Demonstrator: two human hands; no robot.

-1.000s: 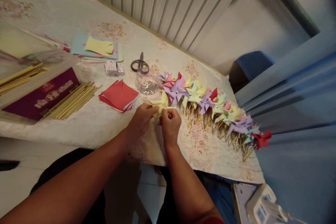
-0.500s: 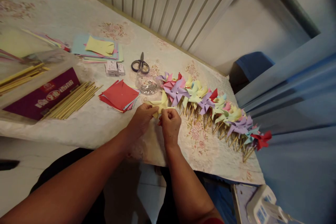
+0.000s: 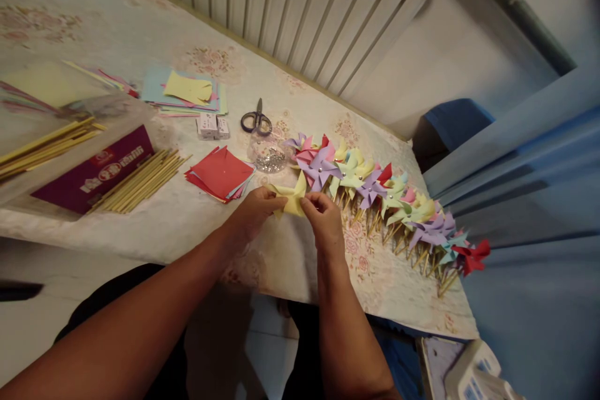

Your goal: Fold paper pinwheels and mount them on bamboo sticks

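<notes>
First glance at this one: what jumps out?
A long row of pastel paper pinwheels on wooden sticks runs from centre toward the lower right. At its left end, the left hand and right hand pinch a pale yellow folded paper pinwheel between them. A stack of red paper squares lies to the left.

Bare table (image 3: pixel 187 225) opens beside left hand (image 3: pixel 253 209); pinwheel row (image 3: pixel 375 190) crowds right hand (image 3: pixel 323 219); red squares (image 3: pixel 219 174) ahead.

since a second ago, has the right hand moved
Yes, slightly. The right hand has shifted right, its fingertips now closer to the nearest purple pinwheel, still pinching the yellow paper with the left hand.
</notes>
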